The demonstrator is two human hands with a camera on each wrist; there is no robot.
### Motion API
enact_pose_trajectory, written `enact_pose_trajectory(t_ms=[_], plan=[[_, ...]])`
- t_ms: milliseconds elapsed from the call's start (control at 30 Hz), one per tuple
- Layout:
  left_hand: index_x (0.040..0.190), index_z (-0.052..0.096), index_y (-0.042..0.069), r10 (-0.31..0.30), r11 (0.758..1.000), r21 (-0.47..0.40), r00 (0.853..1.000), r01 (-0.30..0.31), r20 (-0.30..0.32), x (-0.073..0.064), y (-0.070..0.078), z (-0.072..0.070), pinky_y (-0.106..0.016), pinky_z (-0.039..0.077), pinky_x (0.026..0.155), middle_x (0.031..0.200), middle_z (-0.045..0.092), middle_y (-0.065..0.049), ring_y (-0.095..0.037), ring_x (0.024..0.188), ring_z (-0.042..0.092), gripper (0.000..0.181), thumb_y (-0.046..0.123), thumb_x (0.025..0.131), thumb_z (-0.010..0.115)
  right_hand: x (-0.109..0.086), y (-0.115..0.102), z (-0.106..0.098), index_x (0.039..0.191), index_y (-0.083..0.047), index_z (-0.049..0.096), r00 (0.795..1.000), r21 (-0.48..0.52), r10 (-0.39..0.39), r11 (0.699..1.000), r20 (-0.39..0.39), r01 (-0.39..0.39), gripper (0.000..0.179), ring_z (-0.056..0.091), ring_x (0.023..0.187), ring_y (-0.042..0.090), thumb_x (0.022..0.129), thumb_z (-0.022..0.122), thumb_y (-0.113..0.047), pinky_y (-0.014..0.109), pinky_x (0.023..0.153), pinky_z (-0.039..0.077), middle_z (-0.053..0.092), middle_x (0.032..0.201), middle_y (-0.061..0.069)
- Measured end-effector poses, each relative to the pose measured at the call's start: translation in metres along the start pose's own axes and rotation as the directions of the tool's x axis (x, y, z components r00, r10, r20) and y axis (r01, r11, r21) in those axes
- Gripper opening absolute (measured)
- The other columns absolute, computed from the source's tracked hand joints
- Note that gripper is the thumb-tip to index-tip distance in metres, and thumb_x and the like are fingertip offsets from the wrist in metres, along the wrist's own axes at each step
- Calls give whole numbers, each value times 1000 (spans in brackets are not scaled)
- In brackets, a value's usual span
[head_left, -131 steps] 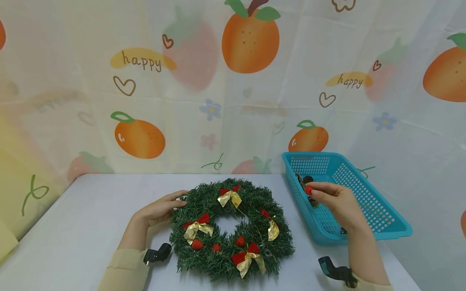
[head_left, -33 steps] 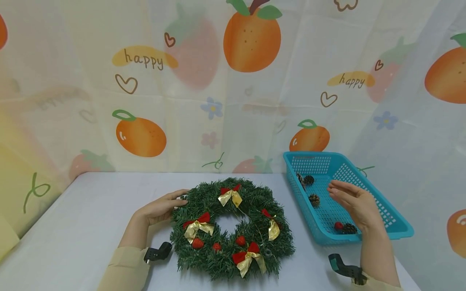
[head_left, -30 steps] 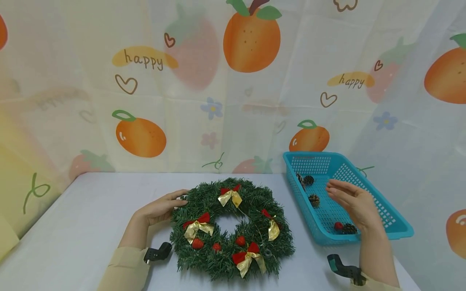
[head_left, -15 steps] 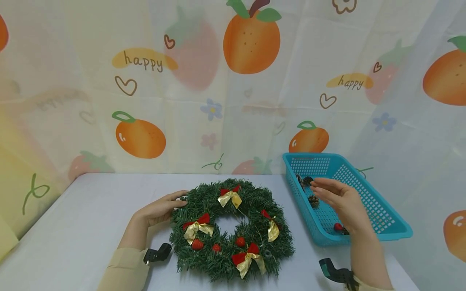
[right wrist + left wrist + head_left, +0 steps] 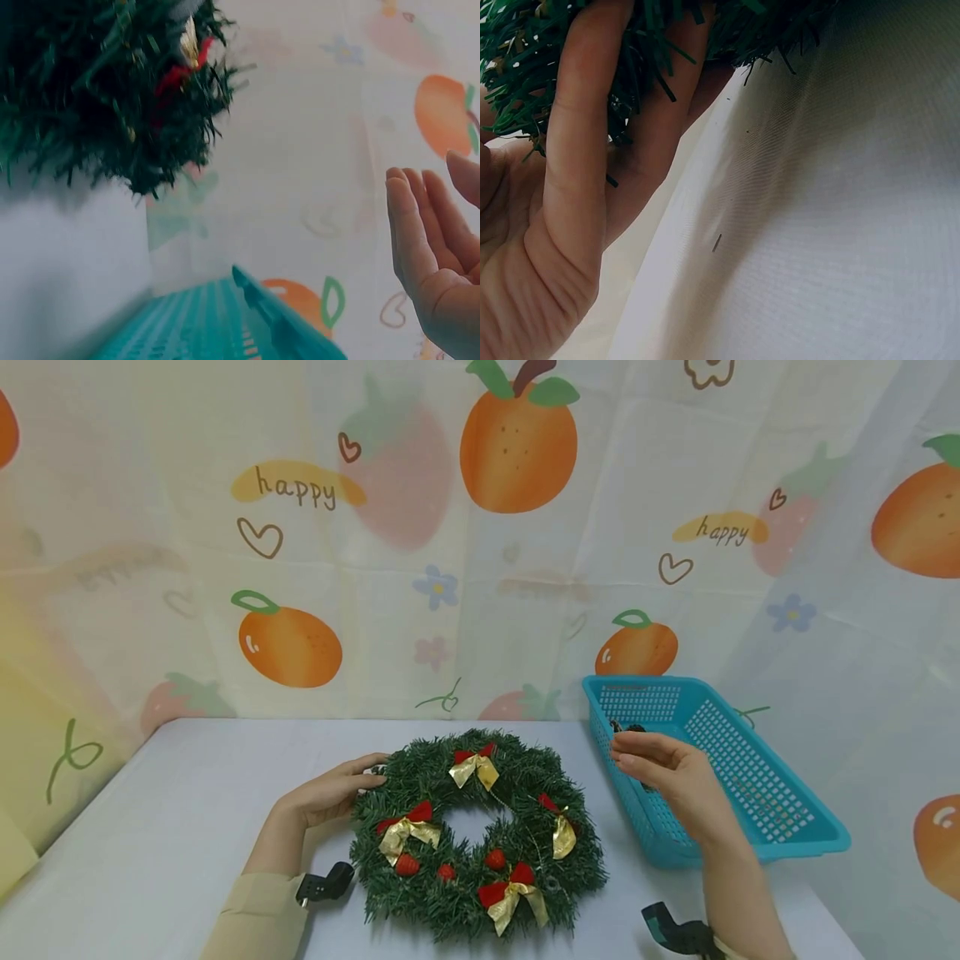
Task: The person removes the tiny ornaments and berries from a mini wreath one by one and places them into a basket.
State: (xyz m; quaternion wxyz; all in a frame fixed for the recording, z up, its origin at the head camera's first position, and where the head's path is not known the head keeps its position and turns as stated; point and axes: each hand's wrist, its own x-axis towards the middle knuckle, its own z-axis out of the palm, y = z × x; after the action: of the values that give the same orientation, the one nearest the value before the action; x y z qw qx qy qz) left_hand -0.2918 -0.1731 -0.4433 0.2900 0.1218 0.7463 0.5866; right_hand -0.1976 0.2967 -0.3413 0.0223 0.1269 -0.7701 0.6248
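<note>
A green artificial Christmas wreath lies on the table, dressed with several red-and-gold bows and red strawberry-like ornaments. My left hand grips its upper left edge; the left wrist view shows fingers curled into the greenery. Over the left wall of the blue basket hovers my right hand. Its fingers are lightly bent, apart from the thumb, with nothing held in the right wrist view. A dark pinecone shows behind that hand; other basket contents are hidden.
The white-covered table extends left of the wreath. A fruit-printed curtain hangs behind it. The basket's raised rim stands at the right side of the table.
About four seconds ago my right hand pinched a small red ornament; a red one later lies in the basket beside a pinecone. That hand has since moved left. The left hand stays put.
</note>
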Motion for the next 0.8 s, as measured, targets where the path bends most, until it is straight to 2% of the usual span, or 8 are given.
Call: enact_pose_trajectory(t_ms=[333,467,600,800], plan=[[160,11,14,1,1000,2,1000,-1,2,2,-1,0,-69,4,117,166,-13,-22,-51,149,-16,73,35,102,51,7,9,36,132,3,58,995,-66,49,997,91,-43,45,70,107,4,95,67,-20,25,94,56,71,119,-8],[160,11,14,1,1000,4,1000,-1,1,2,-1,0,-69,4,117,166,-13,-22,-50,149,-16,74,34,102,51,9,14,49,133,3,58,989,-57,73,996,132,-66,46,70,110,10,94,68,-21,28,96,55,70,126,7],[160,11,14,-3,1000,4,1000,3,-6,1,0,0,-69,4,117,166,-13,-23,-50,149,-17,74,34,102,51,11,20,60,132,4,58,983,-31,83,996,166,-79,47,70,109,8,94,67,-22,31,98,55,63,132,22],[160,11,13,-8,1000,3,1000,8,-10,0,1,1,-68,3,117,166,-13,-23,-50,149,-17,73,34,102,51,11,26,72,131,2,59,973,-2,90,996,214,-92,44,70,106,6,94,67,-21,33,98,55,61,133,27]])
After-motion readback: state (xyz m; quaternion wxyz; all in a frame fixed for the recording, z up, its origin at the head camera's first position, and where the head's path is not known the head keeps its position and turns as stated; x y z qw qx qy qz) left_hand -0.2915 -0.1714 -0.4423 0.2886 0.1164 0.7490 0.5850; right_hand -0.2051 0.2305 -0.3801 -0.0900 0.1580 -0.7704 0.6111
